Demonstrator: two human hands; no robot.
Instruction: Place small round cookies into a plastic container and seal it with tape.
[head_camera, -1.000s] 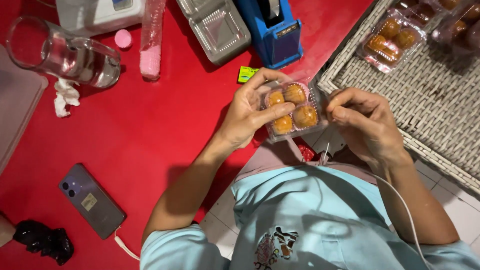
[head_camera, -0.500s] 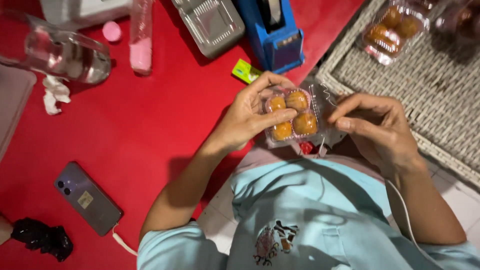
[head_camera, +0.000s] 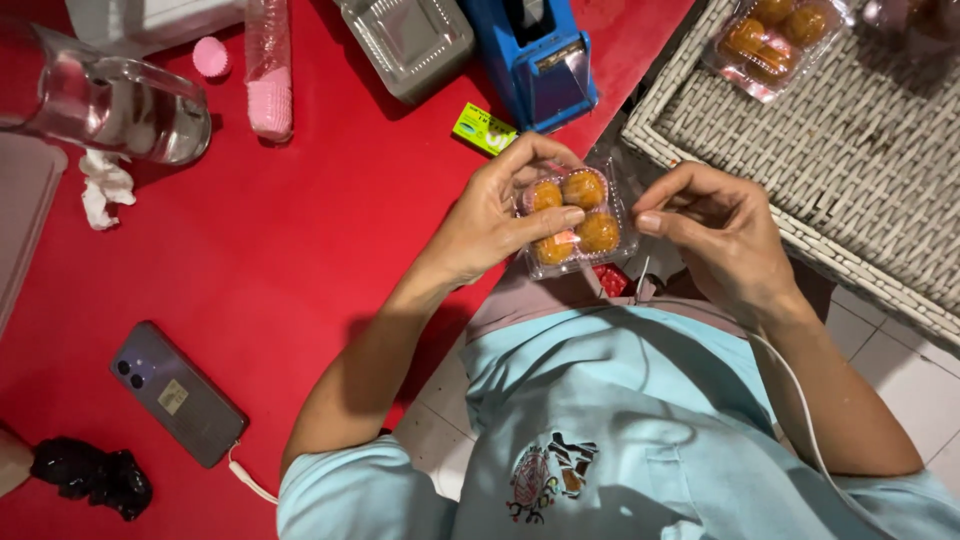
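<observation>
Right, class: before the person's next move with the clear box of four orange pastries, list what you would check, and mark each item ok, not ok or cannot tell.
1. Left hand has a grip on the clear pastry box, thumb across the lid: ok.
2. Right hand is at the box's right edge: ok, though whether its fingertips touch it: cannot tell.
3. All four pastries sit inside the box: ok.
4. Lid fully snapped shut: cannot tell.
5. Blue tape dispenser stands within view on the red table, just above the box: ok.
6. Wicker tray has bare space beside the packed box already on it: ok.
</observation>
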